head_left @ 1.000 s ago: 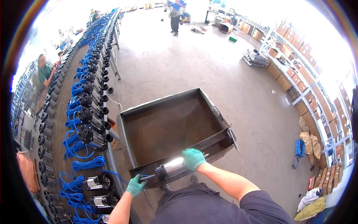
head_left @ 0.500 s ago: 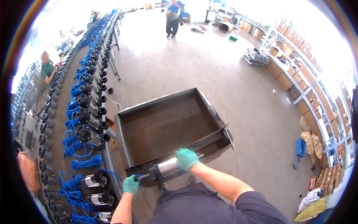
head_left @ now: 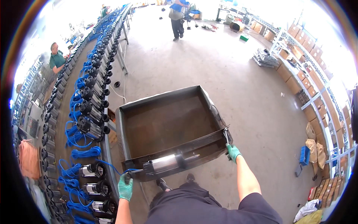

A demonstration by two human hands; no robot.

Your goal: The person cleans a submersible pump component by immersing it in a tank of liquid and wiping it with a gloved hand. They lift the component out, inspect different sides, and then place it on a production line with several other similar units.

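A silver cylindrical motor with black ends (head_left: 164, 163) lies on its side along the near ledge of a dark metal tank (head_left: 125, 140). To its left, my green-gloved left hand (head_left: 125, 188) is closed around a small black piece at the end of a slim metal rod (head_left: 136, 171). A blue cable (head_left: 110, 168) runs to this spot from the bench. My right hand (head_left: 234, 152), also gloved, is closed on the lower part of a slim metal tool (head_left: 226, 135) at the tank's right corner. Its fingers partly hide the tool.
At left, a long bench (head_left: 106, 149) carries rows of motors (head_left: 89, 127) with coiled blue cables (head_left: 85, 152). A person in green (head_left: 57, 59) stands beyond it; another person (head_left: 177, 20) stands on the floor ahead. Shelves with boxes (head_left: 317, 97) line the right side.
My right hand has left the motor and moved right onto the metal tool. My left hand has shifted slightly left. The motor lies on the ledge, a little left of before.
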